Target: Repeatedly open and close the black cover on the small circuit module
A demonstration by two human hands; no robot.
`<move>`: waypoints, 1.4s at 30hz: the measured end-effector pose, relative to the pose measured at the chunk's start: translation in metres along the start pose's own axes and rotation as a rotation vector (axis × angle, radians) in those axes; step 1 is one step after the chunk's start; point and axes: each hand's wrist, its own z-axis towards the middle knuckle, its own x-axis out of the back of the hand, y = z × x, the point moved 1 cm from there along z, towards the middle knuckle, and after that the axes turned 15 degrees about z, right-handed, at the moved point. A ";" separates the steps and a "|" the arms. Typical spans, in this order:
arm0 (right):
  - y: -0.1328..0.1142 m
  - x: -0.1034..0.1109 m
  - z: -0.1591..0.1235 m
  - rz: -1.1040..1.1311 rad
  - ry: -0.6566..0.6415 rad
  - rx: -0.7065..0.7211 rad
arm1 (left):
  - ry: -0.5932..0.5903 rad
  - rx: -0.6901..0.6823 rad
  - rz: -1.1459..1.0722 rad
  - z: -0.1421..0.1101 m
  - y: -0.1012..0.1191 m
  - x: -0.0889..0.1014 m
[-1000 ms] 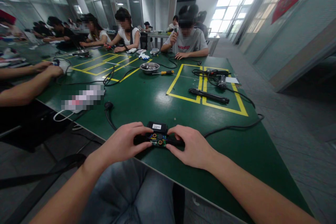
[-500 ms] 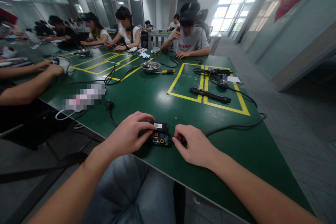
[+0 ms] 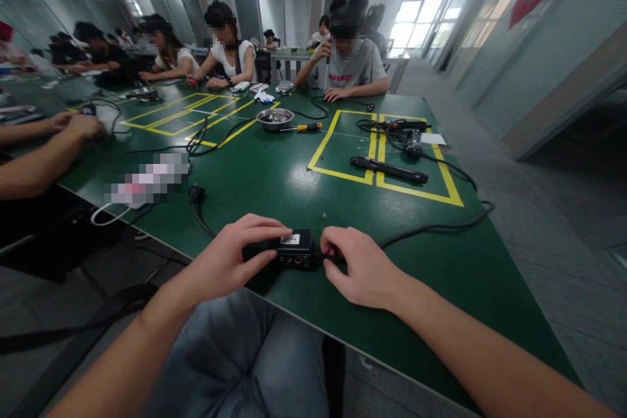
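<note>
My left hand [image 3: 230, 253] grips a black plastic cover [image 3: 304, 239] with a white label between thumb and fingers. The cover sits over a small open case, where a strip of the circuit board [image 3: 298, 261] still shows along the near side. Whether the cover touches the case all round I cannot tell. On the case's right, my right hand [image 3: 360, 268] is closed with thumb and fingers around a black cable [image 3: 431, 228] close to where it enters. The cable runs off to the right across the green table [image 3: 274, 186].
Beyond my hands lie a black plug [image 3: 196, 193], a white power strip [image 3: 147, 183], a metal bowl [image 3: 275, 119] and a screwdriver [image 3: 307, 127]. Yellow tape marks hold a black rod-shaped part [image 3: 389, 170] and a corded tool [image 3: 415, 142]. Co-workers sit around the table; a person's arms [image 3: 44, 150] rest at left.
My left hand has lowered the cover toward me onto the case, hiding most of the circuit board. My right hand keeps hold of the cable. The view has shifted slightly.
</note>
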 end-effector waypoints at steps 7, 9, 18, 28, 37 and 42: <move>-0.001 0.003 -0.002 0.007 -0.012 -0.010 | -0.105 -0.111 0.126 0.003 0.010 -0.004; 0.000 0.002 -0.002 0.005 -0.007 -0.008 | -0.116 -0.108 0.145 0.006 0.010 -0.003; 0.000 -0.001 0.000 -0.003 0.033 -0.013 | 0.083 0.084 0.168 0.022 -0.009 -0.023; -0.001 -0.003 0.000 -0.059 0.012 -0.026 | 0.058 0.061 0.170 -0.003 -0.002 -0.009; 0.000 0.000 -0.002 -0.062 0.008 0.005 | -0.073 0.057 0.291 -0.008 -0.001 -0.012; -0.003 0.002 -0.003 -0.037 0.012 0.035 | -0.022 0.065 0.153 -0.010 0.006 -0.003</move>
